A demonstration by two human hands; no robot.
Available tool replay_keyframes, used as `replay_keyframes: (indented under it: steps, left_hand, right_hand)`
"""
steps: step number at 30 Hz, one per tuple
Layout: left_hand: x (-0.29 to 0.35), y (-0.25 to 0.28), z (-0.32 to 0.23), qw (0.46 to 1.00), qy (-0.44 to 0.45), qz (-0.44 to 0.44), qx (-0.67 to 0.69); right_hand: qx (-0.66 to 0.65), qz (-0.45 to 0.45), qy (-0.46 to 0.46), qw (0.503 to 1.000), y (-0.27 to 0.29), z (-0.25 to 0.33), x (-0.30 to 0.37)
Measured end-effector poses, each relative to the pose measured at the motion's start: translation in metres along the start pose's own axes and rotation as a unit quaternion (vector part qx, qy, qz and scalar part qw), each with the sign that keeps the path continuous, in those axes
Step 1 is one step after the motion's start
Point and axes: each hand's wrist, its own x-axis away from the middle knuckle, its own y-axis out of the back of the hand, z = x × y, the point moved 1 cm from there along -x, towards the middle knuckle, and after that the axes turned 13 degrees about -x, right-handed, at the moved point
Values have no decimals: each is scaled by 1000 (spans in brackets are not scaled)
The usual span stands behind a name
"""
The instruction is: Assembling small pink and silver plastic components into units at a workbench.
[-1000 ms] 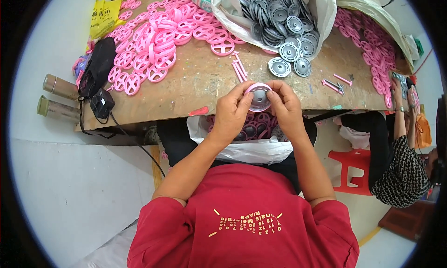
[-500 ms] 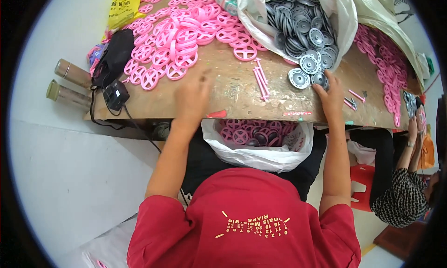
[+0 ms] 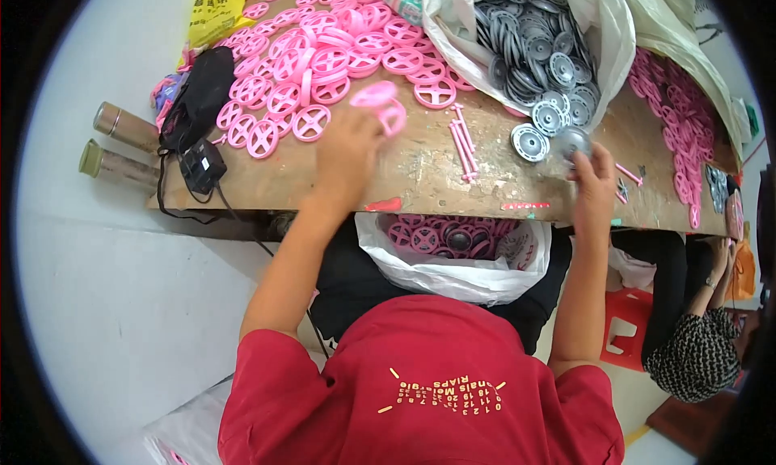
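Observation:
My left hand (image 3: 347,156), blurred by motion, is closed on pink spoked rings (image 3: 392,119); two show beyond the fingers, over the table. A grey hubcap-like disc (image 3: 573,142) is pinched in my right hand (image 3: 594,178), just above the tabletop. Beside it lie loose grey discs (image 3: 530,143) at the mouth of a white sack (image 3: 449,41) full of such discs. Between my hands rest several thin pink rods (image 3: 462,146). A large heap of pink spoked rings (image 3: 327,61) spreads beyond my left hand.
An open white bag (image 3: 453,283) of pink rings and dark discs sits at my lap. Two bottles (image 3: 121,164), a black adapter (image 3: 202,164) with its cable and a black pouch (image 3: 198,97) are at left. Another person (image 3: 695,344) sits at right near more pink parts (image 3: 675,134).
My right hand has lifted a grey disc off the table, moving slightly right and nearer me. Pink rings now show at my left hand's fingers, and that hand has shifted a little right.

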Motion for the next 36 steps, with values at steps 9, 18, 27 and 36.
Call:
replay_keyframes:
  steps: [9,18,27,36]
  left_hand:
    - [3,-17,-84,982,-119,-48,138]
    - [0,-18,-104,746,291,13,599]
    - [5,-12,-111,689,331,153,626]
    - [19,-20,-105,899,158,21,409]
  right_hand:
    - [-131,212,-247,936,-60,-10,25]
    - [-174,146,-193,955,-70,-20,25]
    - [315,97,295,897,-81,-16,56]
    - [48,199,-66,977,-65,-3,59]
